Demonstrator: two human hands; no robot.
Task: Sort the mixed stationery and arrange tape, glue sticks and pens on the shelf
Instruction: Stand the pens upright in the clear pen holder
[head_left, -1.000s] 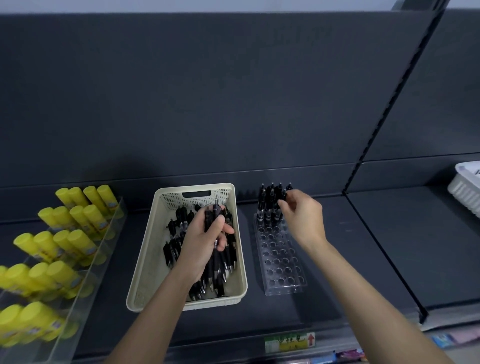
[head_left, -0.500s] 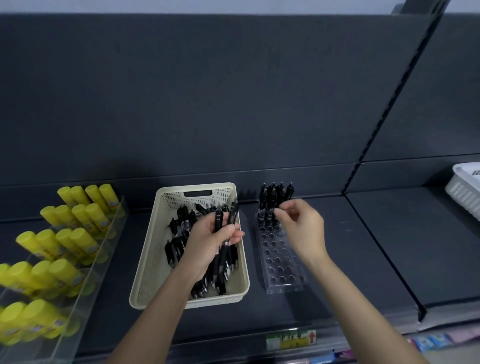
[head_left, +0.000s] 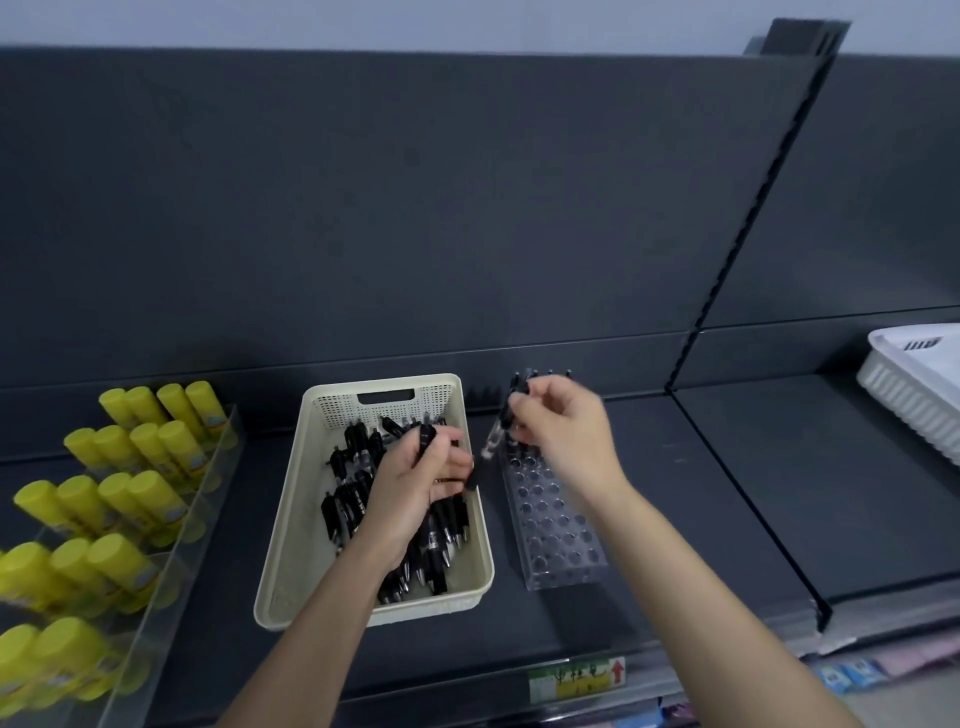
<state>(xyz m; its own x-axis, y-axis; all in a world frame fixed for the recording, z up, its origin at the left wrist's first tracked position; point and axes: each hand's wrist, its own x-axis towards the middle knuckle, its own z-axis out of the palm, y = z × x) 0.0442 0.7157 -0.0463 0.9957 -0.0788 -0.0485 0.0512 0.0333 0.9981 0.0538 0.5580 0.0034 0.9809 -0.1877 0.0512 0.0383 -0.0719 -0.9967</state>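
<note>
A cream basket (head_left: 291, 525) on the dark shelf holds several black pens (head_left: 343, 512). My left hand (head_left: 410, 491) hovers over the basket and grips a bunch of black pens. To its right a clear plastic pen holder (head_left: 558, 525) with rows of holes has a few black pens standing at its far end. My right hand (head_left: 563, 431) is above the holder's far end and pinches one black pen (head_left: 491, 439) by its top, the pen slanting down-left toward my left hand.
Yellow glue sticks (head_left: 119, 499) stand in rows in a clear tiered rack at the left. A white basket (head_left: 914, 384) sits at the far right on the adjoining shelf. A black upright (head_left: 727, 270) divides the two shelf bays.
My right hand moved from the holder's pens toward my left hand and now pinches one pen taken from the bunch. The left hand rose slightly with its pens.
</note>
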